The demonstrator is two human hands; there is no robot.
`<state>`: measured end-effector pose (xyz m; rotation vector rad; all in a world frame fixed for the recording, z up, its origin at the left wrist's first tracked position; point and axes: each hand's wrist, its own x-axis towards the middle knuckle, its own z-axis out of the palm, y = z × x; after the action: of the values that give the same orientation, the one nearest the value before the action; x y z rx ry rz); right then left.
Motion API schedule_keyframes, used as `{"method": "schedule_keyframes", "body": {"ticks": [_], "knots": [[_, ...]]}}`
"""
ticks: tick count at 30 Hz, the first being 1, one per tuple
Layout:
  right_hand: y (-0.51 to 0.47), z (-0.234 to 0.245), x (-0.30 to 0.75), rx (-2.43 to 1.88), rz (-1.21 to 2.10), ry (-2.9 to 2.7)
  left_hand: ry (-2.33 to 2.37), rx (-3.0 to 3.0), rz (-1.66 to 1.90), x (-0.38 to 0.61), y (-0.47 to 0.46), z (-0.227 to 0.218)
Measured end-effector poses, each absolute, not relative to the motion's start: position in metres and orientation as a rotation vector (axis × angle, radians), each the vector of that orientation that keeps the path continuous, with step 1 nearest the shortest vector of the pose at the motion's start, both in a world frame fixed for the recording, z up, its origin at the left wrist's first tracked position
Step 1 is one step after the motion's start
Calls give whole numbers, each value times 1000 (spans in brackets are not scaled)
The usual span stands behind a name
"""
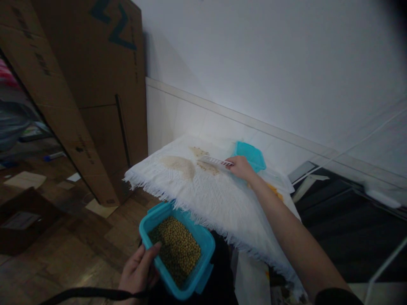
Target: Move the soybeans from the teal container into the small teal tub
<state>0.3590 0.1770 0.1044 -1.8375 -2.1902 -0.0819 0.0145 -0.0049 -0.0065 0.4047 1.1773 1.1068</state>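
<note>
My left hand [140,267] grips the near-left rim of a turquoise plastic container [208,243], thumb over the edge. Inside lie yellow soybeans [181,237] and, along the sides, small dark green beans [165,256]. The container is held low against the table's front edge, partly under the cloth's fringe. Over the table, my right hand [241,166] is closed on a white slotted strip [216,160], its exact kind unclear. The strip points left, just above small scattered grains [208,168] on the white cloth [219,201]. A wide heap of pale grain [179,166] lies farther left.
Behind my right hand sits a turquoise lid or tray [251,155], close to the white wall [270,63]. Something orange [275,191] shows beside my forearm. A tall cardboard box [104,106] stands left of the table. A white cable [349,146] crosses at right.
</note>
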Motion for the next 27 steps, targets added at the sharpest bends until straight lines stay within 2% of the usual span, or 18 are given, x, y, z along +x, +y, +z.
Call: {"method": "schedule_keyframes", "body": {"ticks": [6, 12, 27], "knots": [[175, 110, 364, -1898, -114, -2252, 1164, 416, 1059, 11, -5, -9], [175, 115, 349, -1901, -215, -2289, 1169, 406, 1058, 14, -6, 7], [202, 118, 345, -1738, -32, -2314, 1180, 363, 1091, 17, -7, 26]]}}
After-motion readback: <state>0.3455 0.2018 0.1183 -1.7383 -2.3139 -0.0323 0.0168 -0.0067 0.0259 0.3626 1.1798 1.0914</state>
